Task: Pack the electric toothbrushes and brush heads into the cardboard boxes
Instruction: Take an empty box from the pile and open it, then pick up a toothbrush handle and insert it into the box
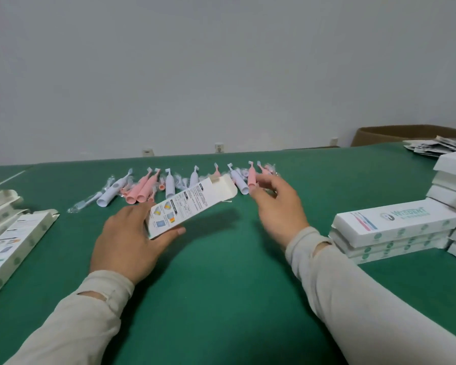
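White cardboard box (pixel 192 204) in left hand (pixel 128 243), end flap open.

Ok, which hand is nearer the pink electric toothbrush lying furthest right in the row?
Right. The right hand reaches beside the pink toothbrush, fingertips nearly touching it. The left hand grips the open white cardboard box, well left.

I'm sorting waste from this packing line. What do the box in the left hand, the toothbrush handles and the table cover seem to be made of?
Box in the left hand: thin printed cardboard, matte, with a folded end flap. Toothbrush handles: probably moulded plastic, smooth pink and pale lilac. Table cover: green, dull, glare-free, perhaps felt or a mat.
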